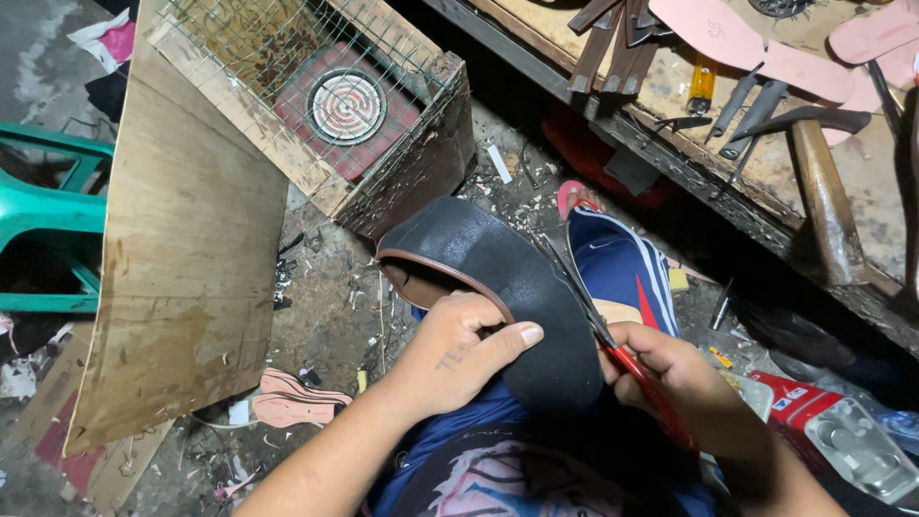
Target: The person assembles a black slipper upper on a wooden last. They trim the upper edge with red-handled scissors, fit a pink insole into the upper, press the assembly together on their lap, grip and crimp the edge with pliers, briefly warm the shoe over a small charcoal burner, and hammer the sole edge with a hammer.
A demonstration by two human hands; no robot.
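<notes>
The left hand (458,356) grips the black shoe upper (517,287) on the lap, thumb pressed flat across its tan-lined rim. At its 3 o'clock the right hand (661,369) closes around red-handled pliers (639,371), whose jaws bite the upper's edge. At 11 o'clock stands a wire-topped wooden box (383,124) on the littered floor; at 1 o'clock a hammer (823,191) lies on the surface (670,91).

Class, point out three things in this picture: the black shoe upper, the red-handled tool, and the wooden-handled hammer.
black shoe upper (522,278), head view, on the dark outer surface near its middle.
red-handled tool (639,375), head view, on the red handle in the right hand.
wooden-handled hammer (823,196), head view, on the wooden handle.
</notes>
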